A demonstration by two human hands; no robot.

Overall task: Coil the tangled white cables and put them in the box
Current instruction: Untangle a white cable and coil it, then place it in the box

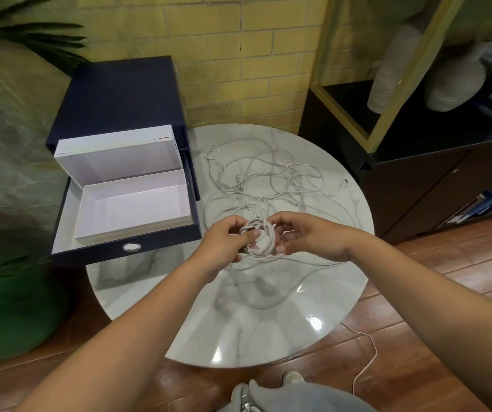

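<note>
Left hand (224, 243) fingers (234, 225) cover part of the coil (264, 242), so its loops can't be counted. Plug ends among the tangled cables (268, 176) at twelve o'clock are too small to read. The coil hangs over mid-counter (268, 316), and there's open marble at six o'clock down to the rim. The box (137, 209) is open at ten o'clock, beside the counter's edge. Left fingers curl round the coil; right hand (310, 236), half curled, pinches its three o'clock side.
</note>
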